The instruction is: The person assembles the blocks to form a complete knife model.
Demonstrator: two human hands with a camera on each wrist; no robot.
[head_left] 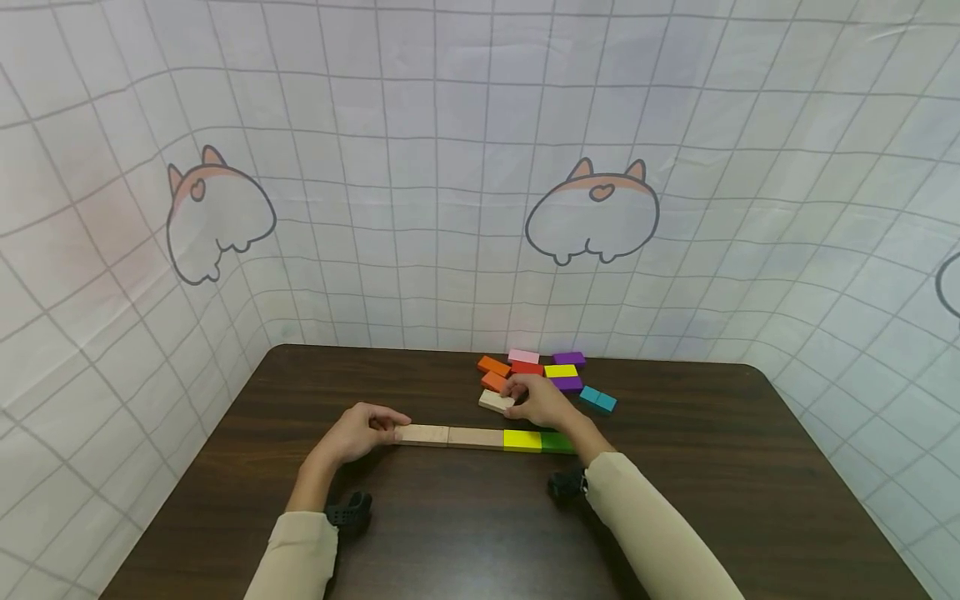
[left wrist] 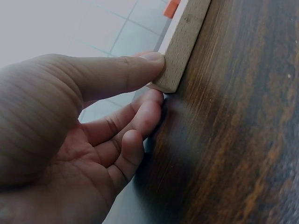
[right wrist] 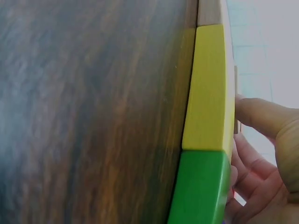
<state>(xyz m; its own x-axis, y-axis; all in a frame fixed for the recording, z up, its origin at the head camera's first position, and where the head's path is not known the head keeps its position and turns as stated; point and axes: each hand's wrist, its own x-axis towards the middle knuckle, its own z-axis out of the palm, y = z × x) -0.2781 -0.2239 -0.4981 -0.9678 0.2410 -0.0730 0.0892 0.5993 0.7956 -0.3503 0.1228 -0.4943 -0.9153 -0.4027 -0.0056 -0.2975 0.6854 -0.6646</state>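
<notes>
A straight row on the table has two plain wooden blocks [head_left: 476, 438], a yellow block [right wrist: 210, 88] and a green block [right wrist: 198, 186], set end to end. At the row's left end, my left hand [head_left: 365, 431] pinches the outer wooden block [left wrist: 180, 51], with the thumb [left wrist: 126, 72] on its near side. Behind the row, my right hand [head_left: 542, 402] grips the right end of a pale wooden block [head_left: 495, 401] between thumb and fingers. In the right wrist view, the row hides most of that block, and the fingertips are partly covered.
Behind the right hand lie orange blocks [head_left: 494, 367], a red block [head_left: 527, 368], a pink block [head_left: 523, 357], another yellow block [head_left: 561, 371] and purple blocks [head_left: 568, 359]. Two teal blocks [head_left: 597, 399] sit farther right. A grid-patterned cloth [head_left: 450, 208] hangs behind the dark table [head_left: 450, 533].
</notes>
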